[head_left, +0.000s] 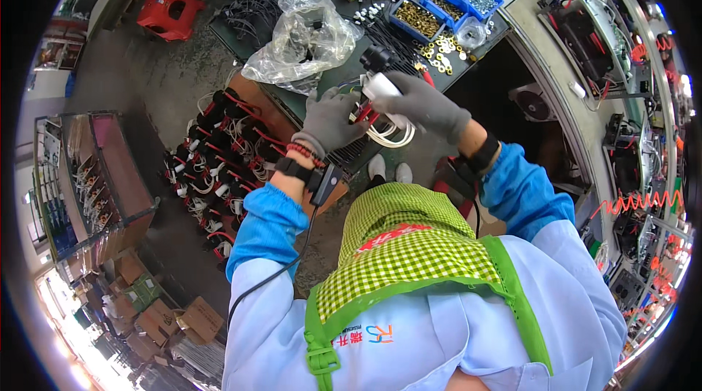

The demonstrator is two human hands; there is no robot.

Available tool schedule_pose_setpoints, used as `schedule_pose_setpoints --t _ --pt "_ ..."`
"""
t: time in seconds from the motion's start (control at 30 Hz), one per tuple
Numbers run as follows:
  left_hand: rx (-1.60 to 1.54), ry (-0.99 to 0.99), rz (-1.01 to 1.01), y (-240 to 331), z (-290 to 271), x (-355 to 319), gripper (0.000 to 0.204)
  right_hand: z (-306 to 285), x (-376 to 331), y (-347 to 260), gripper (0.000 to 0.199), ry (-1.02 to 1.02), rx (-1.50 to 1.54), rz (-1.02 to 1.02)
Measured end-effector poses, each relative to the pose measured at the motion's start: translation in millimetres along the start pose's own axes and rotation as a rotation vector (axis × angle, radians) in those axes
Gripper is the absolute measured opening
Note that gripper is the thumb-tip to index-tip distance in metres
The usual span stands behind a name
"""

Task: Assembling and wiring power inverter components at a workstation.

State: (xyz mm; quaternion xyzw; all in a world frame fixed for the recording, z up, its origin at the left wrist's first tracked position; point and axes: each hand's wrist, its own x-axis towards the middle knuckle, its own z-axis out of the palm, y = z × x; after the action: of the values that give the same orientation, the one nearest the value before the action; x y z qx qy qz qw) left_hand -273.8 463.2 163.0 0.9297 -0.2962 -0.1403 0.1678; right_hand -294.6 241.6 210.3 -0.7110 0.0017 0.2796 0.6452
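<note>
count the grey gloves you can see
2: one on the left hand, beside the red part; one on the right hand, which holds a white piece. Any others could be hidden among the clutter.

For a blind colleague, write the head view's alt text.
A grey-gloved right hand grips a white plastic piece beside the grey-gloved left hand, near looped white cable, at a dark green worktable bearing a crumpled clear plastic bag.
</note>
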Motion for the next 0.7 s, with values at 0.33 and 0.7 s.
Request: schedule_pose_setpoints --t 0.33,0.7 --pt "-0.992 0.279 -0.138 -152.7 110.1 15.8 0.035 -7.7 -8.0 33.5 0.053 -0.203 -0.181 0.188" --pt "-0.916 0.308 -0.383 -63.8 20.6 11.3 0.032 41.2 -9.3 110.7 0.042 0.207 0.279 0.157"
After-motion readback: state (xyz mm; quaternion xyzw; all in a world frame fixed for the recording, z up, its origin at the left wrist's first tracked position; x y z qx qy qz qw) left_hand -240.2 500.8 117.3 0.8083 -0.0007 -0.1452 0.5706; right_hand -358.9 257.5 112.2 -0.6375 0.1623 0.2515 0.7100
